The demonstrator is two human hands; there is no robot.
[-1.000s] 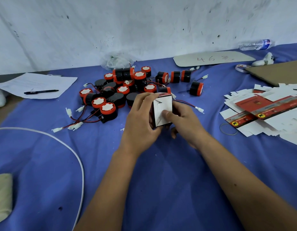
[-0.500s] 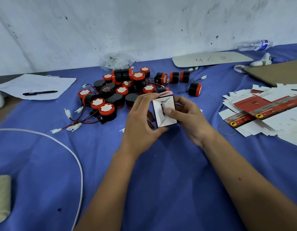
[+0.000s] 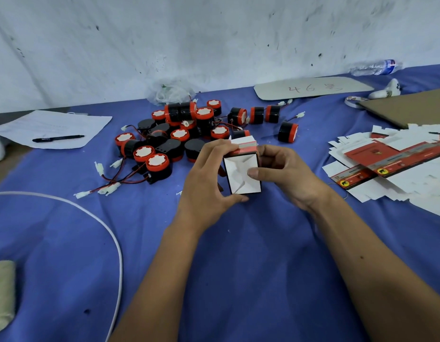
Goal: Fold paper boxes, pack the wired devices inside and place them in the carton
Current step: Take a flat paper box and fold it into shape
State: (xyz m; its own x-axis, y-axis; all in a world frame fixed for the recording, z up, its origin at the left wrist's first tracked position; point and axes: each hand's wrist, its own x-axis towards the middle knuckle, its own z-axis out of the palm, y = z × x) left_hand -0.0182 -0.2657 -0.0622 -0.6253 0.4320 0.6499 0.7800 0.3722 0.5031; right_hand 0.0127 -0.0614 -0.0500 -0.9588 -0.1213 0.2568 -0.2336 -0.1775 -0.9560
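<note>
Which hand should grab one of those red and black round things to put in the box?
Probably the left hand: the pile of wired devices lies on its side, while the right hand presses the paper box flaps.

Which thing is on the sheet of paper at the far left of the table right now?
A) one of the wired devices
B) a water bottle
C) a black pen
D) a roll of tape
C: a black pen lies across the sheet of paper at the far left, while the water bottle lies far right by the wall and the wired devices are piled on the blue cloth.
</note>
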